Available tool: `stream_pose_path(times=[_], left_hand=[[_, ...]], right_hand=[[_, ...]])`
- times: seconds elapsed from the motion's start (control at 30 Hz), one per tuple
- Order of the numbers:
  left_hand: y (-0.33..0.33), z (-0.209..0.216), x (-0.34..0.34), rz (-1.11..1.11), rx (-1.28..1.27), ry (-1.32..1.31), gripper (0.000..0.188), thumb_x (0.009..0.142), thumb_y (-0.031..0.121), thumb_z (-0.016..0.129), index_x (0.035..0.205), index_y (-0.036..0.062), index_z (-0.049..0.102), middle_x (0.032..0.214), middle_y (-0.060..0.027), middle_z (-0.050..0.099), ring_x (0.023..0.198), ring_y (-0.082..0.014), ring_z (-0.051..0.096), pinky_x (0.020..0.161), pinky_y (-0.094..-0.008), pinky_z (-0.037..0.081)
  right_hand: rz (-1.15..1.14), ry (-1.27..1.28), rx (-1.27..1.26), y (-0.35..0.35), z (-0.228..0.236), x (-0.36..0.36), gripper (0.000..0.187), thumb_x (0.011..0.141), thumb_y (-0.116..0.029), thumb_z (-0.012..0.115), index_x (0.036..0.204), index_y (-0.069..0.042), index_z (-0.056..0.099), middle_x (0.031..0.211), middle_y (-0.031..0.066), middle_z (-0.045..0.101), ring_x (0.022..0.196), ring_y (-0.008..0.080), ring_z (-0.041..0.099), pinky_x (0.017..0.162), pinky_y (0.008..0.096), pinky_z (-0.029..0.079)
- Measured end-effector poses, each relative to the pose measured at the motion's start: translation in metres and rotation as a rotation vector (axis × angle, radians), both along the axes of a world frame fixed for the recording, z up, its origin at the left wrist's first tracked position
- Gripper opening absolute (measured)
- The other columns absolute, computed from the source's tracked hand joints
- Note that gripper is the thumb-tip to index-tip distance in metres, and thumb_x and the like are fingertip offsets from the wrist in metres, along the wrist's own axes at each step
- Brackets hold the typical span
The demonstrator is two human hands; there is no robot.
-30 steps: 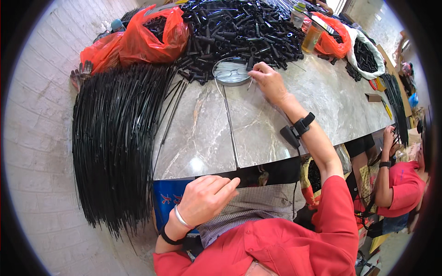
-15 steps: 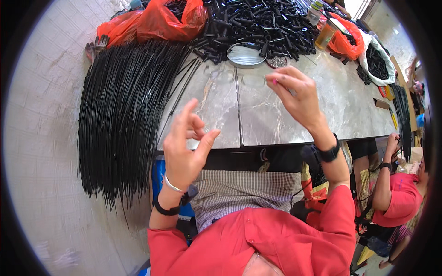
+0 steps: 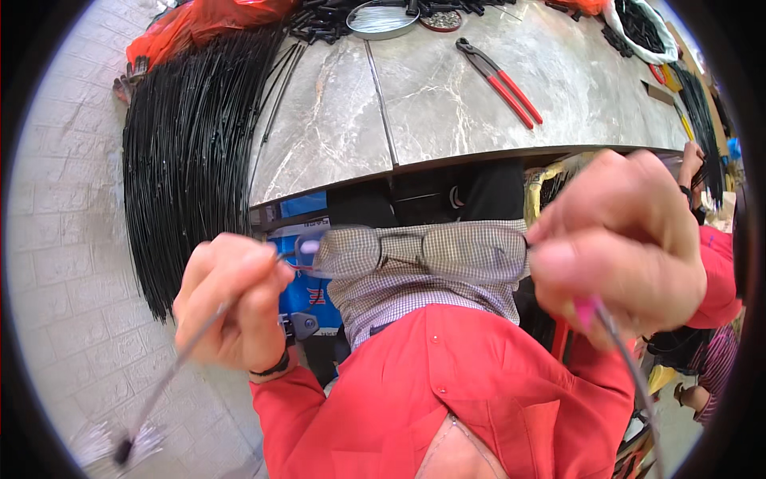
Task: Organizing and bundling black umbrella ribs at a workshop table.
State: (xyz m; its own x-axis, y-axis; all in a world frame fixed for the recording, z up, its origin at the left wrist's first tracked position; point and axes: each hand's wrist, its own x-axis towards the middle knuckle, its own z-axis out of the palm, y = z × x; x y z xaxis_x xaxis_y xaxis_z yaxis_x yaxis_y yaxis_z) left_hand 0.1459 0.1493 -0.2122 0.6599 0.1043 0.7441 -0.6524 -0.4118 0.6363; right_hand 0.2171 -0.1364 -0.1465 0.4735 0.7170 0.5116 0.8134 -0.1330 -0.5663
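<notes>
A pair of eyeglasses (image 3: 476,249) with thin dark rims hangs in front of my chest, lenses away from me. My left hand (image 3: 233,297) pinches one temple arm near its hinge; that arm runs down past my fingers to a dark tip. At the other hinge my right hand (image 3: 626,247), large and blurred, is closed on the second temple. A small pink piece (image 3: 587,310) shows at the right hand's lower edge, beside that temple; its kind is unclear. Both hands are raised off the table (image 3: 327,112).
Red-handled pincers (image 3: 503,86) lie on the marbled table. Behind them are a round tin of thin pale strips (image 3: 383,19) and a small dish of metal bits (image 3: 440,21). A thick bundle of black rods (image 3: 187,168) overhangs the left side. A co-worker's hand (image 3: 692,160) is at far right.
My left hand, empty before, now grips the eyeglasses too. Both hands have drawn back from over the table, bringing the eyeglasses close. The pincers have come into sight, and the view has tilted downward.
</notes>
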Motion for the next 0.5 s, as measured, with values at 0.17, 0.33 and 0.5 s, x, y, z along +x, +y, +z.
stream_pose_path(times=[0.17,0.33,0.5], left_hand=[[0.004,0.009,-0.017,-0.195,0.123,-0.135,0.022,0.085,0.015,0.07,0.091,-0.0048,0.063,0.071,-0.0112,0.056,0.056,-0.0191,0.054,0.05,-0.0286,0.049],[0.001,0.014,-0.017,-0.296,0.233,-0.256,0.026,0.099,0.019,0.047,0.111,-0.0022,0.056,0.068,-0.0053,0.045,0.052,-0.0137,0.04,0.042,-0.0257,0.038],[0.002,0.013,-0.024,-0.167,0.19,-0.274,0.029,0.1,0.021,0.043,0.111,-0.0023,0.056,0.065,-0.0031,0.04,0.053,-0.0123,0.036,0.041,-0.0247,0.035]], right_hand=[[0.293,0.357,-0.133,-0.034,0.01,0.001,0.028,0.081,-0.012,0.074,0.108,-0.013,0.066,0.087,0.0056,0.053,0.071,0.0182,0.054,0.07,0.0343,0.058],[0.229,0.155,0.034,-0.035,0.0,-0.023,0.03,0.076,-0.011,0.078,0.104,-0.015,0.067,0.087,0.0044,0.05,0.073,0.0174,0.054,0.074,0.034,0.058],[0.048,0.138,0.129,-0.007,0.005,-0.036,0.023,0.074,-0.014,0.079,0.096,-0.014,0.071,0.087,0.0038,0.049,0.073,0.0171,0.053,0.07,0.0316,0.056]])
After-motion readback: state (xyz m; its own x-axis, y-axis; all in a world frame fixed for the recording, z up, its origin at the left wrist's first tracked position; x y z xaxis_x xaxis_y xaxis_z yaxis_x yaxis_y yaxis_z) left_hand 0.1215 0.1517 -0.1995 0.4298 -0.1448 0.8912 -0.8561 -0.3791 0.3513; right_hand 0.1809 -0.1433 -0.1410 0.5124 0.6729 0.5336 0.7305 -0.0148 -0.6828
